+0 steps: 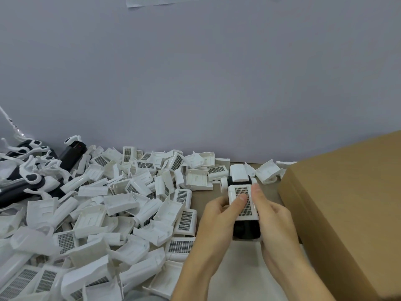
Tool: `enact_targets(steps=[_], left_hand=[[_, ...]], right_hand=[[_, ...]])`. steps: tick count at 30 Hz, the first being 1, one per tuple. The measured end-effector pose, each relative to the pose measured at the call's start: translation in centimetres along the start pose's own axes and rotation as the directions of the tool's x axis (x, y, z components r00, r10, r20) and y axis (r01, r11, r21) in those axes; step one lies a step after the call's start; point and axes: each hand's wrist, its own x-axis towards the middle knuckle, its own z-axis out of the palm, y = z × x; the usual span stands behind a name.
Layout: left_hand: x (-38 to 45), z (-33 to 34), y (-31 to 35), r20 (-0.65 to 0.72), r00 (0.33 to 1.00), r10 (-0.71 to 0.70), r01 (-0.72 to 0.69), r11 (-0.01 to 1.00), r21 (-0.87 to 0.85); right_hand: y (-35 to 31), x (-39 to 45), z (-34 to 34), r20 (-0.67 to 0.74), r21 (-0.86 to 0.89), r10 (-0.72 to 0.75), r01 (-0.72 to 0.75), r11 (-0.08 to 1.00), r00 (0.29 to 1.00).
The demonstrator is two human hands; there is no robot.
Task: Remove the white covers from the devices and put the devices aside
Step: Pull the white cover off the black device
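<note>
Both hands are on one device point(244, 205), which I see held just above the table point(238, 263), near its right side and beside the cardboard box point(347, 209). My left hand point(217, 218) grips the device from the left, the thumb lying across the grille of its white cover point(243, 200); my right hand point(273, 216) grips it from the right, the thumb along the right edge of the cover and the other fingers curled underneath. The cover sits on top of the device — the dark body shows below it, toward me, and a dark part with a white round piece shows at the far end. To the left, a big heap of loose white covers point(108, 213) fills the table from the near left corner up to the far edge by the wall point(195, 72); many lie with the grille up, others with the hollow side up, one upon another. At the far left corner lie several devices point(32, 179) with dark bodies and white curved parts, touching the heap. A few more white covers lie along the far edge, between the heap and the box. A sheet of paper point(173, 0) hangs on the wall at the top, cut off by the frame.
</note>
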Motion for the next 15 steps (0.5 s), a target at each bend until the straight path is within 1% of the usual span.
enact_targets(steps=[2, 4, 6, 8, 12, 15], left_hand=[[0.10, -0.03, -0.01, -0.044, 0.999, -0.003, 0.002, 1.000, -0.016], [0.12, -0.24, -0.14, -0.069, 0.997, 0.025, -0.026, 1.000, -0.006], [0.06, -0.40, -0.19, -0.069, 0.995, 0.066, -0.063, 0.997, 0.035], [0.06, -0.34, -0.18, -0.079, 0.993, 0.083, -0.080, 0.996, 0.030], [0.34, -0.27, -0.08, -0.174, 0.983, 0.064, -0.078, 0.994, -0.075], [0.46, -0.61, -0.06, -0.192, 0.981, 0.009, -0.038, 0.989, -0.146]], right_hand=[[-0.30, 0.05, -0.25, 0.048, 0.051, 0.050, -0.052, 0.997, 0.998], [-0.32, 0.19, -0.41, 0.060, 0.006, 0.052, -0.052, 0.999, 0.997], [-0.24, 0.24, -0.39, 0.037, -0.047, 0.019, -0.017, 0.999, 0.999], [-0.24, 0.15, -0.25, -0.003, -0.077, -0.028, 0.027, 0.997, 1.000], [-0.13, 0.02, -0.05, -0.084, -0.174, -0.190, 0.173, 0.969, 0.978], [0.07, 0.04, -0.06, -0.051, -0.223, -0.215, 0.199, 0.954, 0.975]])
